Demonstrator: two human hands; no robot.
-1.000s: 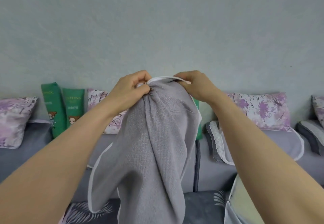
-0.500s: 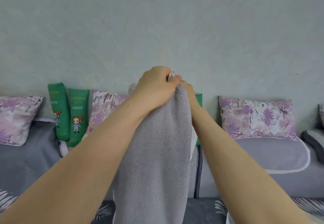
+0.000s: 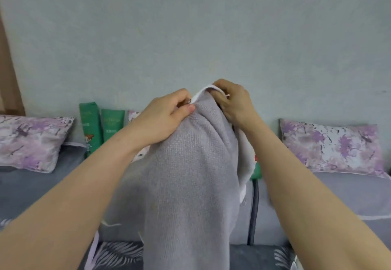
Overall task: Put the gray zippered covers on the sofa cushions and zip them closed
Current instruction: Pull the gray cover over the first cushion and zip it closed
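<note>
The gray cover is hanging straight down in front of the person, its long axis running vertically. Its top edge is being held up at hand level and its lower end is dropping out of view. The left hand is gripping the cover's top left corner, its fingers curling and pinching the cloth just beside a small metal ring, probably the zipper pull. The right hand is holding the top right corner, its fingers clamping over the white edge that is folding over there. Both hands are sitting at the opening, the left nearer the ring, so the coming move is likely turning on drawing them apart to spread the mouth. The cloth is looking soft, with a coarse waffle-like weave outside and a paler lining showing down the right side. It is hanging limp, so I am judging it empty. Behind the cover a gray sofa is stretching both ways. Flowered purple pillows are leaning left and right of the cover, and two green packs are standing left of it against a pale wall.
</note>
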